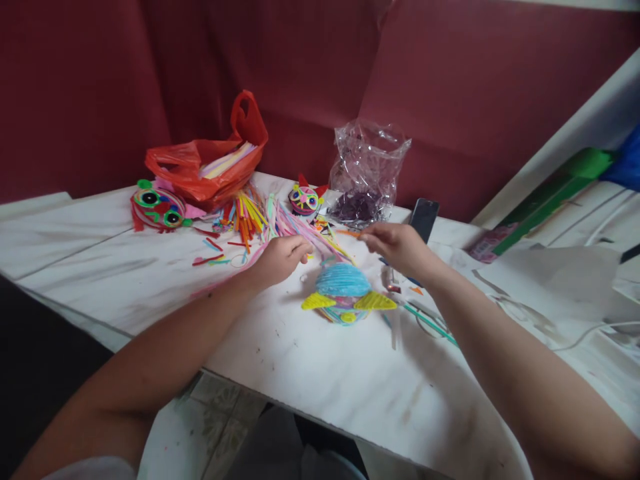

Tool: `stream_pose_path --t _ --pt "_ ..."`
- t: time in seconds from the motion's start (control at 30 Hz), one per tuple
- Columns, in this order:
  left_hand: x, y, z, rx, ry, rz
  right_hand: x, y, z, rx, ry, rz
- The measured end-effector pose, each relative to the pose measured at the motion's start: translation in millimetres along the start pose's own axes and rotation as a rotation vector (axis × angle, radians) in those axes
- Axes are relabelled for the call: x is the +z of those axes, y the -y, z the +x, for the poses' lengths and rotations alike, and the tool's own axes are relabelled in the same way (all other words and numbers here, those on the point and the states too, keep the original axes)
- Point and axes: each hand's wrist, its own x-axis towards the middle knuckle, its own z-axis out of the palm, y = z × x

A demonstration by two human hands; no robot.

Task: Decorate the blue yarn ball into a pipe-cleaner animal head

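**Strips Drawn From the Pile**

The paper strips [280, 223] lie near the desk's [310, 373] far edge. The left hand [283, 257] is curled shut on several; the right hand [397, 243] is pinched together, contents unclear. One strip is best drawn out slowly, the blue figure [343, 283] spared.

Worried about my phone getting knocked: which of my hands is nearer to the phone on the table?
Right. The right hand sits just in front and left of the phone, close beside it; the left hand is farther left, at the pile of coloured strips.
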Motion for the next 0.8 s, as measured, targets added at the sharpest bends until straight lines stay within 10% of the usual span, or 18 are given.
stream_pose_path --t 0.2,0.5,0.8 --pt "7.7 16 -6 0.128 0.487 0.009 19 -55 -2 0.306 -0.018 0.005" --pt "66.4 0 -21 0.497 0.168 -0.255 41 -62 25 0.213 0.243 0.063" --pt "56.2 -4 -24 0.475 0.213 -0.207 119 -43 87 0.186 0.492 -0.042"
